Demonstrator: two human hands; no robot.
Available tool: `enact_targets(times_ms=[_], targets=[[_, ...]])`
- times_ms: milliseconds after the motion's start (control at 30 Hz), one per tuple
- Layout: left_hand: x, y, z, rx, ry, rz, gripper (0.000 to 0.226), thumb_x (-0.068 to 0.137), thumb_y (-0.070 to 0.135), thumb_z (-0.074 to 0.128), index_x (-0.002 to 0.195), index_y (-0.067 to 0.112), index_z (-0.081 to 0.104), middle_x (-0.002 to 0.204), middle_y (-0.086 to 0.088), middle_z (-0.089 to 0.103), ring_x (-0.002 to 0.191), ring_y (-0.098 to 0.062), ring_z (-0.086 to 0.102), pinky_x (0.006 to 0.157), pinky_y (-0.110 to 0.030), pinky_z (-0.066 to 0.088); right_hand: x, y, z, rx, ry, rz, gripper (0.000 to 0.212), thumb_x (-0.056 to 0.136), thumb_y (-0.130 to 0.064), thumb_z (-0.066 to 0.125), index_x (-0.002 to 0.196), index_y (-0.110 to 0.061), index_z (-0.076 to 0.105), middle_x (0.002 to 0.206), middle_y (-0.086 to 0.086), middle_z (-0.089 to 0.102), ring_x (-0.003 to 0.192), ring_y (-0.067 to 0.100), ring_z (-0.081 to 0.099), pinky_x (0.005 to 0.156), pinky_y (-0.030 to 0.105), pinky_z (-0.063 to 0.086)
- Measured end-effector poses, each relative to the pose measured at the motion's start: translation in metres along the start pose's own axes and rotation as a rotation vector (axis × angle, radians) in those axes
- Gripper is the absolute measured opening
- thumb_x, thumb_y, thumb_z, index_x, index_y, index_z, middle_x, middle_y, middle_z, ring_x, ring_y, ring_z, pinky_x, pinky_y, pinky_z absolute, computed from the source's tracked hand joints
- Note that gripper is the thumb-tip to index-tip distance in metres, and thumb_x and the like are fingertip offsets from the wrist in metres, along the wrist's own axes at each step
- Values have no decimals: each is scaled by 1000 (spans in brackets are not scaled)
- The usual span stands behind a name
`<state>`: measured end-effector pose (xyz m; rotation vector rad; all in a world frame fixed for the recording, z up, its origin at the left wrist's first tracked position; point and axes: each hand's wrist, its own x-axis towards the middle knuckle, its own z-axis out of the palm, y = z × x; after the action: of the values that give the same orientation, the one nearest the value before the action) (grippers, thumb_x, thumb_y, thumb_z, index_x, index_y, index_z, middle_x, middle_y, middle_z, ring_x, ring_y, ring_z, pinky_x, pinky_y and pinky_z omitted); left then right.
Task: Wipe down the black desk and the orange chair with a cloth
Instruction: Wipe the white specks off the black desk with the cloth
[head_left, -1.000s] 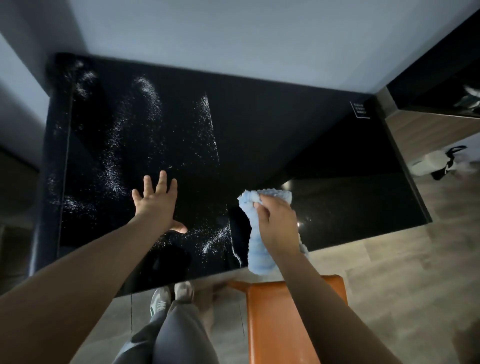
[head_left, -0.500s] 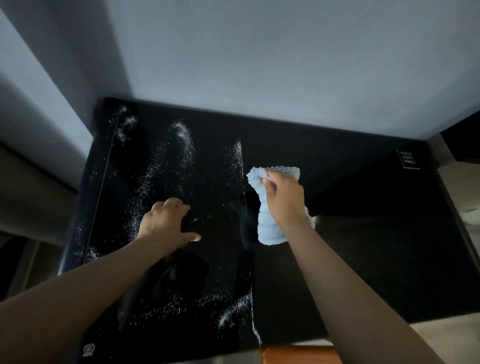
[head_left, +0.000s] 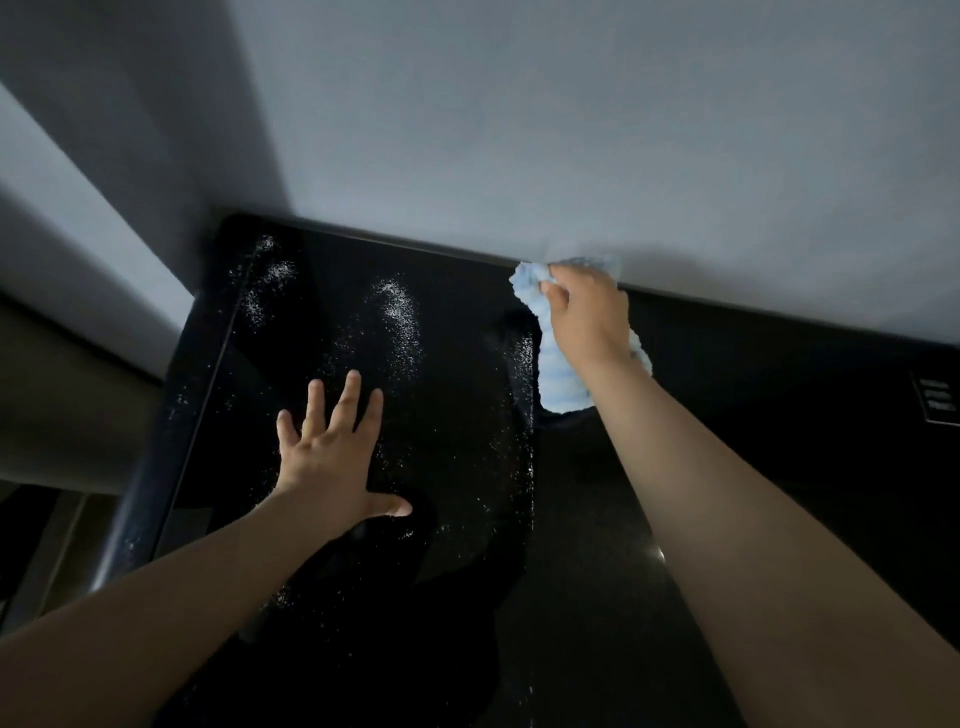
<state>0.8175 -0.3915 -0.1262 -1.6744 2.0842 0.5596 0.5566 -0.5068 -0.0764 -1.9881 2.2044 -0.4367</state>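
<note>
The glossy black desk (head_left: 727, 467) fills the lower part of the head view, with white speckled streaks on its left half. My right hand (head_left: 584, 317) grips a light blue ribbed cloth (head_left: 563, 382) and presses it on the desk at the far edge, against the wall. My left hand (head_left: 332, 457) lies flat on the speckled left part of the desk, fingers spread. The right half of the desk looks plain black. The orange chair is out of view.
A pale grey wall (head_left: 571, 130) rises right behind the desk's far edge. A small white label (head_left: 937, 400) sits on the desk at the far right. The desk's rounded left edge (head_left: 140, 488) drops to a dark gap.
My right hand has pushed the cloth away from me, from mid-desk to the far edge at the wall. My left hand's fingers have uncurled and spread flat. The view has tilted upward; the chair has left it.
</note>
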Motion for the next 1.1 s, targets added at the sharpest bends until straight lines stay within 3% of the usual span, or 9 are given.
enact_targets(times_ms=[267,533,700,833,1000,1100], targets=[[-1,-1,4,-22,-21,-1,133,61,87,51,147,24,-28,147,-3,-45,141,-36,-30,116,-59,-1,40,3,31,-111,-27,-22,18,97,-20,44,95,-13,61,98,7,65,97,30,55,74,34,35],[1,-1,6,-20,-23,7,134,59,89,48,146,23,-28,146,-3,-47,141,-38,-30,115,-60,-1,50,4,45,-141,-130,43,23,98,-27,40,96,-16,60,100,9,65,101,30,56,86,37,37],[1,0,4,-5,-32,-5,134,59,89,48,146,23,-28,149,-4,-43,141,-37,-28,115,-60,-1,43,5,43,-159,-146,10,22,98,-26,40,90,-17,59,97,6,64,97,28,56,79,34,34],[-1,0,3,-10,-30,-5,134,59,88,50,148,23,-26,151,-5,-40,142,-37,-27,115,-60,0,24,6,42,-154,-127,-11,22,97,-23,42,75,-22,45,84,0,54,89,26,54,70,32,29],[-1,1,1,-4,-37,-5,134,58,88,50,148,23,-25,151,-6,-39,142,-38,-26,115,-61,2,3,9,41,-145,-103,-41,21,96,-21,43,82,-13,57,87,2,61,86,24,54,67,31,27],[-1,1,0,-11,-40,-7,133,59,87,50,148,23,-25,151,-6,-39,142,-38,-26,116,-61,1,-8,9,40,-125,-87,-53,21,95,-19,43,76,-16,52,84,1,61,83,23,54,67,31,26]])
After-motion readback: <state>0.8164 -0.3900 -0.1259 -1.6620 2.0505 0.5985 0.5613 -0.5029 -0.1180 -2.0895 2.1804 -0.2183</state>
